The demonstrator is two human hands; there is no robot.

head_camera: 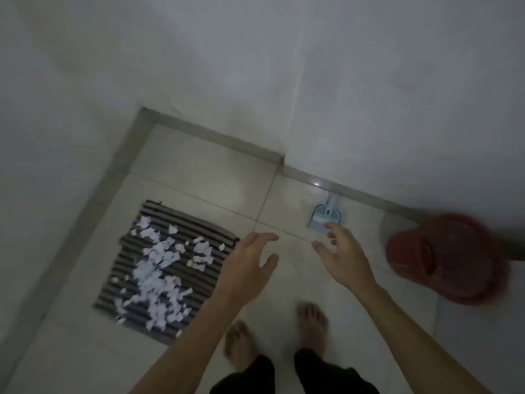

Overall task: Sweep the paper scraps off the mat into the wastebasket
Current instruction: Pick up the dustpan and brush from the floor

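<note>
1. Floor and walls: a pale, glossy tiled floor [199, 180] meets plain grey-white walls [284, 66] along a grey skirting strip [216, 137] that steps at a corner.
2. Mat: a square, dark-and-light striped ribbed mat [211, 273] lies flat on the floor at the lower left, near the left wall.
3. Scraps: small white torn paper scraps [159, 268] are scattered over the mat, thickest in a band down its middle; one or two sit at its near edge.
4. Wastebasket: a round red mesh plastic wastebasket [446, 257] stands on the floor at the right, close to the skirting and well apart from the mat; motion blur softens its outline.
5. Sweeping set: a small light-blue plastic dustpan with a hand brush nested in it [324, 217] lies on the floor against the skirting, between the mat and the wastebasket, handle towards the wall.
6. Left hand [250, 260]: held out above the floor just beside the mat's right edge, fingers loosely spread and gripping nothing.
7. Right hand [343, 251]: extended with fingers splayed and empty; its fingertips overlap the dustpan's near edge in view, though contact cannot be judged.
8. Person: two bare feet [312, 322] stand on the tiles below the hands, above dark trouser hems [321, 371].
</note>
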